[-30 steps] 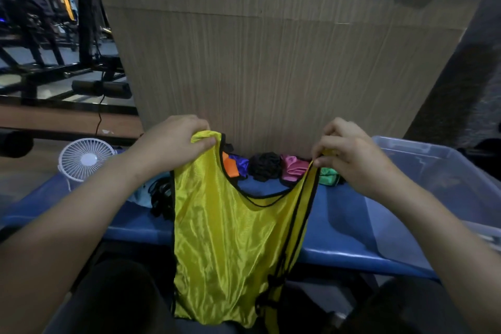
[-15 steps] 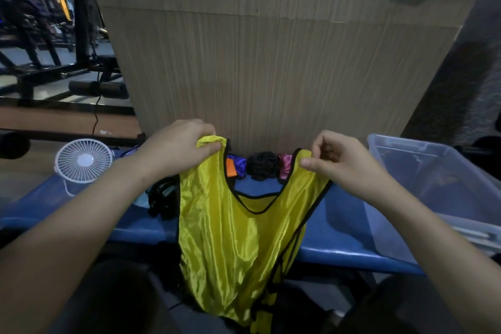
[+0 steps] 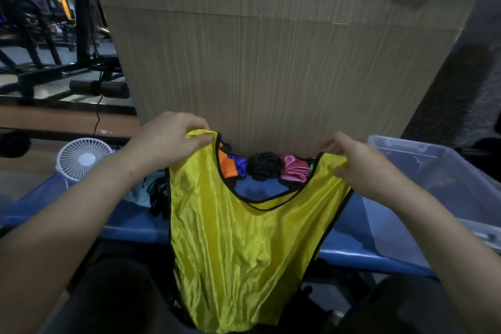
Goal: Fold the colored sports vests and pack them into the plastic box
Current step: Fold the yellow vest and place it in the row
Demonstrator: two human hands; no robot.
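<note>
A yellow sports vest (image 3: 238, 238) with black trim hangs spread out in front of me, over the near edge of the blue bench (image 3: 130, 222). My left hand (image 3: 173, 138) pinches its left shoulder strap. My right hand (image 3: 357, 163) grips the right shoulder strap. Behind the vest's neckline lie bunched vests in a row: orange (image 3: 227, 165), purple (image 3: 240, 164), black (image 3: 264, 165) and pink (image 3: 294, 169). The clear plastic box (image 3: 423, 171) stands open on the bench to the right.
A small white fan (image 3: 82, 157) stands at the bench's left end. A dark bundle and a pale blue cloth (image 3: 142, 192) lie left of the vest. A wooden panel (image 3: 271, 62) rises right behind the bench. Gym equipment fills the far left.
My right hand has moved rightward with its strap, so the vest now hangs wide open instead of folded narrow. My left hand keeps its hold in nearly the same spot.
</note>
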